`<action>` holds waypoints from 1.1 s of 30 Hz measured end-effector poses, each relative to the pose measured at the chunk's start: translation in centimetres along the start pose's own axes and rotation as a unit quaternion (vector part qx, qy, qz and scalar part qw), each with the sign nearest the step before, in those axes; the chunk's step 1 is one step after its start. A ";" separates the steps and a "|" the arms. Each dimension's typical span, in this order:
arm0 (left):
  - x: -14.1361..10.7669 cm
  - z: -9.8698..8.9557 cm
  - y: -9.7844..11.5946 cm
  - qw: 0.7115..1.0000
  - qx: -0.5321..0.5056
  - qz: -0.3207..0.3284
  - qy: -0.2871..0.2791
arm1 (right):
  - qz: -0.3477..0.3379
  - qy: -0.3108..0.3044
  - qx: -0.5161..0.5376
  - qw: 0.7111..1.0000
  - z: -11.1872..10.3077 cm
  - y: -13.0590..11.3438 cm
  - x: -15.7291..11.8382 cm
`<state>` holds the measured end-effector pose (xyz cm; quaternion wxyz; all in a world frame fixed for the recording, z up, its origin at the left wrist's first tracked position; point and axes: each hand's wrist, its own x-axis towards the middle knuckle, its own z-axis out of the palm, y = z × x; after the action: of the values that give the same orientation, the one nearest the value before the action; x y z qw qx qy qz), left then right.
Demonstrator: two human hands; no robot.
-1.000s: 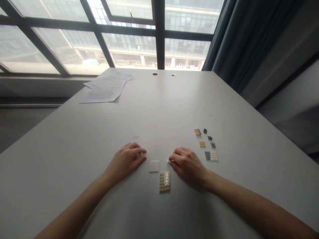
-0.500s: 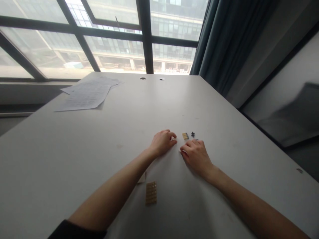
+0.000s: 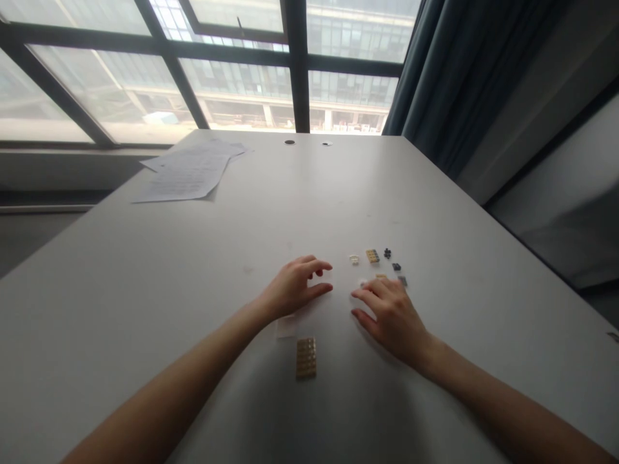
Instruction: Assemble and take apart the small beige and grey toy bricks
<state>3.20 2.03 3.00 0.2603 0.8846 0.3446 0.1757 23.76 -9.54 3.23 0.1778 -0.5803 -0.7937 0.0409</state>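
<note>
My left hand (image 3: 302,283) hovers over or rests on the white table, thumb and fingers apart, holding nothing. Opposite it, my right hand (image 3: 387,309) has its thumb and fingers spread and also holds nothing. Just beyond the right hand lie small pieces: white ones (image 3: 354,260), a tan and grey group (image 3: 372,256), black ones (image 3: 387,253), a dark piece (image 3: 396,266) and a grey piece (image 3: 403,281). A tan studded plate (image 3: 306,358) lies nearer to me, between the forearms. Partly behind my left wrist is a pale flat piece (image 3: 286,326).
Printed papers (image 3: 188,171) lie at the table's far left. Two round inserts, one of them at the back middle (image 3: 289,142), sit near the far edge of the white table (image 3: 309,206). Windows and a dark curtain (image 3: 449,77) stand beyond.
Both hands have opened and their fingertips have spread. My left hand has drawn back to the left, uncovering small white pieces. The camera view has shifted a little.
</note>
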 end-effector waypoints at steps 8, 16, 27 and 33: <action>-9.2 -2.8 -1.3 0.999 0.030 -0.011 -0.038 | -0.092 -0.123 0.127 0.980 1.8 -5.5 -0.7; -10.3 -1.3 -1.3 0.998 0.065 -0.004 -0.010 | -0.094 -0.135 0.130 0.978 2.1 -6.7 0.0; -9.5 -0.6 -0.9 0.996 0.089 -0.005 0.001 | -0.104 -0.131 0.135 0.977 2.3 -6.5 0.1; -7.4 0.3 -0.1 0.994 0.105 0.014 -0.002 | -0.100 -0.116 0.124 0.980 1.4 -4.1 -0.9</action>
<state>-1.86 -3.21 1.75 0.1644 0.9121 0.3482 0.1408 19.84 -11.48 2.84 0.1587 -0.4631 -0.8514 0.1882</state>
